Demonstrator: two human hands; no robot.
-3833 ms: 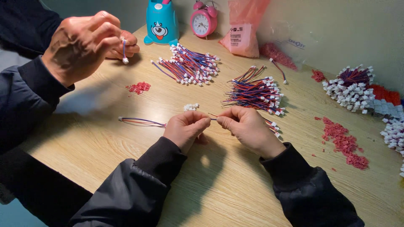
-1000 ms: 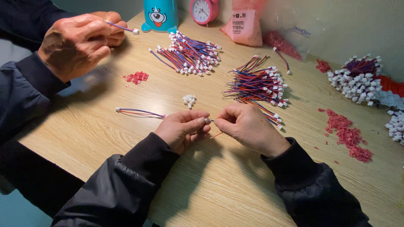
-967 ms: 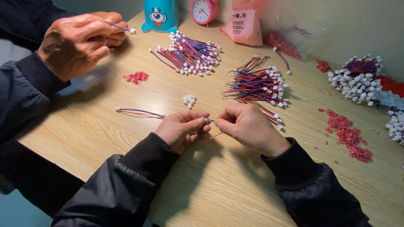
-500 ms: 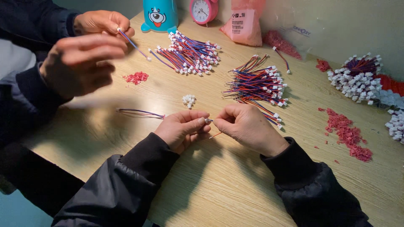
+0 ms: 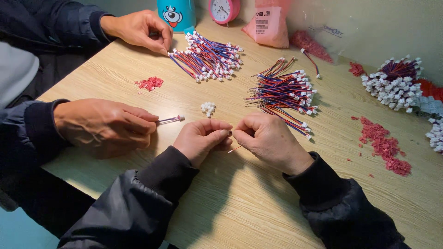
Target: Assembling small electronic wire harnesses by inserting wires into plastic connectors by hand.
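Observation:
My left hand (image 5: 201, 139) and my right hand (image 5: 269, 139) meet fingertip to fingertip over the wooden table (image 5: 258, 212). Together they pinch a thin red and blue wire (image 5: 236, 148) whose end pokes out below them; the rest is hidden by my fingers. A small heap of white connector housings (image 5: 208, 109) lies just beyond my left hand. A pile of red and blue wires with white plugs (image 5: 282, 92) sits just beyond my right hand.
A co-worker's hand (image 5: 107, 125) at the left holds a wire (image 5: 170, 120) on the table; their other hand (image 5: 138, 28) touches a second wire pile (image 5: 207, 56). Red bits (image 5: 385, 146), white connector bundles (image 5: 396, 83), a pink clock (image 5: 224, 9), a blue holder (image 5: 176, 14) stand about.
The co-worker's hands parted: one came down to the table beside my left hand onto a wire, the other laid a wire at the far pile. My hands stayed pinched together.

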